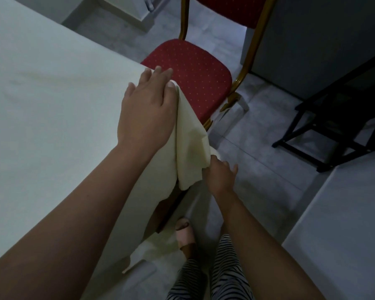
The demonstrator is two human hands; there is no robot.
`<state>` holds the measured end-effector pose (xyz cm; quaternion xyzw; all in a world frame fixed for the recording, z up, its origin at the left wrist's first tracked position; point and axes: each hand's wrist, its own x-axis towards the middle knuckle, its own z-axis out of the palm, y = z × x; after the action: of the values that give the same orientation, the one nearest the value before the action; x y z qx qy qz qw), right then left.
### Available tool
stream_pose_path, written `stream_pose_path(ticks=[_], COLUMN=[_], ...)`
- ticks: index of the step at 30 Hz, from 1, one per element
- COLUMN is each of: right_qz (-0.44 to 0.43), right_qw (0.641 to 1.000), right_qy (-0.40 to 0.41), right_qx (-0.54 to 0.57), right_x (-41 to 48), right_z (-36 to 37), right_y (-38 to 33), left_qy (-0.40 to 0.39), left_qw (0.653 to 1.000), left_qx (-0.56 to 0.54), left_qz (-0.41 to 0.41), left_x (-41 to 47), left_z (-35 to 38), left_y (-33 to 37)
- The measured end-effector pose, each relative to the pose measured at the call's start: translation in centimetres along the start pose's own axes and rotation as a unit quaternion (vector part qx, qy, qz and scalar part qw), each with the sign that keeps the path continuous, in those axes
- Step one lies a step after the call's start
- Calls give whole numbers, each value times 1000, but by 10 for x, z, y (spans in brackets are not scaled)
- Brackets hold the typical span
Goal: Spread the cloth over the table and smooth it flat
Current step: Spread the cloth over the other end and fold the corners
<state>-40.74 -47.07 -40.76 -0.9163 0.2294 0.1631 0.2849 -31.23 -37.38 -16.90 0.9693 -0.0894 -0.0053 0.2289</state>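
A pale cream cloth (52,105) covers the table top on the left and hangs over its near right corner in a folded flap. My left hand (147,109) lies flat on the cloth at that corner, fingers spread toward the chair. Lower down, my right hand (220,176) pinches the edge of the hanging flap (191,152) and holds it out from the table side. The table itself is hidden under the cloth, apart from a dark strip of its leg (171,211) below the flap.
A red dotted chair (193,72) with a gold frame stands close against the table corner. A black folding stand (333,131) sits at the right, and another cloth-covered surface (344,224) at bottom right. My feet and striped trousers (214,271) are on the grey tiled floor.
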Motion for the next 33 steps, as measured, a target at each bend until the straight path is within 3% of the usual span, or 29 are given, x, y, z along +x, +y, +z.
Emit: stream_pose_path(ticks=[7,13,19,24,28,33], right_qz=[15,-42,-51,-41,-76,-140], right_qw=[999,964,943,949,961,969], right_qy=[31,189,233,236,204,176], right_qx=[34,180,232,208,173,102], right_x=[-23,-70,-60,-59,-67,-107], right_z=[-15,-43,-67,-72,-98,-139], right_y=[-17,-68,-114,-114,-112,-136], left_qy=[4,11,15,-1,-15,19], left_qw=[1000,1000,999,1000,992,998], left_qx=[13,10,17,-10,-126,-46], left_qz=[13,24,33,22,-7,-46], left_x=[0,-1,1,1,-20,-90], left_z=[2,2,2,1,-14,-46], left_y=[0,-1,-2,-3,-7,-52])
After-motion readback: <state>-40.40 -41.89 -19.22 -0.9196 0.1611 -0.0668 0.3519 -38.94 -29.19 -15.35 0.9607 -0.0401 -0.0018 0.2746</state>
